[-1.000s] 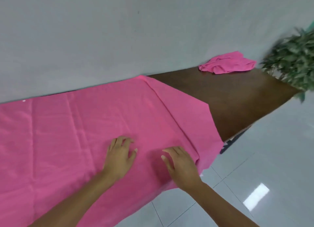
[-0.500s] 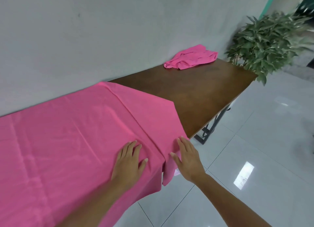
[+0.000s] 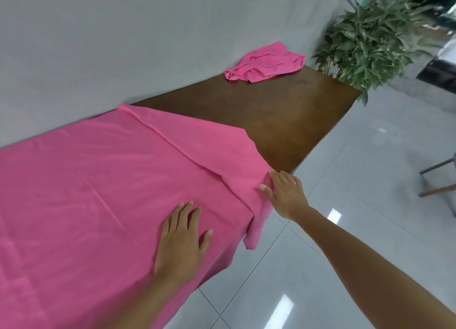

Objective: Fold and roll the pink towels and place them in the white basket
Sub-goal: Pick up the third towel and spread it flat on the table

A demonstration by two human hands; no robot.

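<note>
A large pink towel (image 3: 98, 180) lies spread flat over the left part of the brown wooden table (image 3: 283, 121). Its right end is folded over, and one corner hangs off the front edge. My left hand (image 3: 182, 240) presses flat on the towel near the front edge, fingers straight. My right hand (image 3: 286, 193) rests with straight fingers on the folded right corner at the table's edge. A second pink towel (image 3: 266, 63) lies crumpled at the far end of the table by the wall. No white basket is in view.
A grey wall (image 3: 123, 45) runs along the table's back edge. A green potted plant (image 3: 375, 32) stands past the table's far end. Glossy white floor tiles (image 3: 357, 205) lie to the right, with chair legs (image 3: 436, 178) at the right edge.
My right hand slid right and forward along the folded end to the table's edge. My left hand also shifted right on the towel. The view swung, showing more table and plant.
</note>
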